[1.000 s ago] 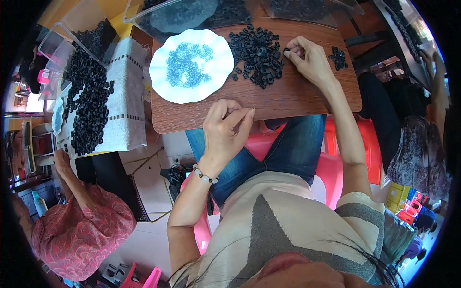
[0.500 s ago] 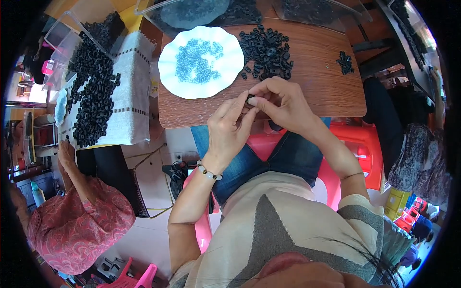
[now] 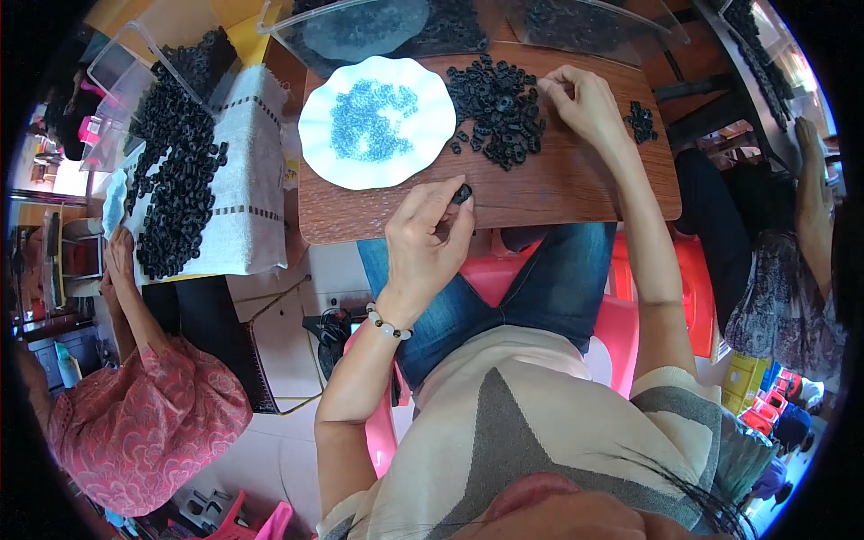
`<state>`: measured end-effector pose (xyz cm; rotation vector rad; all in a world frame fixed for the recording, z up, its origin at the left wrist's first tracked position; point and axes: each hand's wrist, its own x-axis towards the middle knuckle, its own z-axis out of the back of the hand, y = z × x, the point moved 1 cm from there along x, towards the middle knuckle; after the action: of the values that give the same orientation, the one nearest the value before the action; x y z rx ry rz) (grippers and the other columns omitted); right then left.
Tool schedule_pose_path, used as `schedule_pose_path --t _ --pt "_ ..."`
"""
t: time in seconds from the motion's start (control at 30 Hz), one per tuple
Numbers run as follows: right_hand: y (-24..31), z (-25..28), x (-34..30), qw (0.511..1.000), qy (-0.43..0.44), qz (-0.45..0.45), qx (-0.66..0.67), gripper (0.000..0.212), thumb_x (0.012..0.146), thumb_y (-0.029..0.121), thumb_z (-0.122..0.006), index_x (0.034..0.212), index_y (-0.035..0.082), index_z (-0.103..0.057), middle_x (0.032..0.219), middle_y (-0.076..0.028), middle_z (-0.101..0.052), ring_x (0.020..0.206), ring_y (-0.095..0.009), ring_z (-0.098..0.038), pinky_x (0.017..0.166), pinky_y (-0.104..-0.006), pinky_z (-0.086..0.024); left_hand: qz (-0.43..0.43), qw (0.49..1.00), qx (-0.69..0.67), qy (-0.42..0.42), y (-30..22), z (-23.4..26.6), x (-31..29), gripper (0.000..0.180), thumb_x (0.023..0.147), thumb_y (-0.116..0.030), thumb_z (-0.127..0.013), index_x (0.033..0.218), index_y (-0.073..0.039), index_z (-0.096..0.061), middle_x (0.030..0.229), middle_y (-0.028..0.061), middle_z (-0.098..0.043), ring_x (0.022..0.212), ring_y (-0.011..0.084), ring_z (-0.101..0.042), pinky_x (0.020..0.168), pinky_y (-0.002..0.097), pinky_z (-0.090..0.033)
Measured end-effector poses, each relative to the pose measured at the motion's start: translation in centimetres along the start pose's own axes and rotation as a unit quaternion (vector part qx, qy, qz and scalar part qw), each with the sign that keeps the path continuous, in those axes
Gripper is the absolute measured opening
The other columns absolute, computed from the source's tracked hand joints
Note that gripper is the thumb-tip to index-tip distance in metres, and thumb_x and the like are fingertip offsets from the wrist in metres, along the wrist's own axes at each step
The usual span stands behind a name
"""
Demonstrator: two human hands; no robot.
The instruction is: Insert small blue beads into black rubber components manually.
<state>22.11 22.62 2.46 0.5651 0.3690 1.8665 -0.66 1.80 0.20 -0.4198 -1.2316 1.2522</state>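
My left hand [image 3: 423, 238] is over the near edge of the brown wooden table [image 3: 540, 198], pinching a small black plastic part [image 3: 463, 193] between thumb and fingertips. My right hand [image 3: 583, 106] has its fingertips drawn together at the right edge of a pile of small black parts [image 3: 497, 112]. Whether something is between those fingertips, I cannot make out. Left of the pile stands a white plate with a wavy rim [image 3: 313, 135]. Tiny clear bluish pieces [image 3: 369, 117] are spread in it.
A small group of black parts [image 3: 641, 123] lies at the table's right. Clear bins [image 3: 360, 36] stand along the back. At left, a cloth-covered table [image 3: 247, 171] bears more black parts [image 3: 175, 189], with a person in a red patterned top [image 3: 153, 414] beside it.
My hands have parted. The right hand has moved away to the right and up to the pile's edge, while the left keeps the small black part.
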Motion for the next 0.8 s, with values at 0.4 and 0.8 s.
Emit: schedule_pose_path --t 0.4,0.8 --pt "2.4 -1.2 -0.5 0.996 0.018 0.07 0.049 0.031 0.094 0.033 -0.074 0.099 0.002 -0.076 0.082 -0.011 -0.073 0.077 -0.024 -0.071 0.07 -0.0384 -0.055 0.015 1.0 0.007 -0.001 0.0 0.0 0.1 0.03 0.088 -0.002 -0.075 0.118 0.0 -0.073 0.091 0.0099 -0.069 0.069 0.014 -0.066 0.059 0.0275 -0.055" --pt "7.4 -4.3 -4.4 0.954 0.039 0.285 0.087 0.014 0.084 0.008 -0.073 0.098 0.005 -0.072 0.097 -0.011 -0.065 0.097 -0.033 -0.058 0.086 -0.0433 -0.049 0.029 1.0 -0.005 0.001 0.0 0.1 0.2 0.027 0.086 0.001 -0.075 0.113 -0.001 -0.075 0.088 0.0078 -0.068 0.068 0.0129 -0.064 0.061 0.0258 -0.053"
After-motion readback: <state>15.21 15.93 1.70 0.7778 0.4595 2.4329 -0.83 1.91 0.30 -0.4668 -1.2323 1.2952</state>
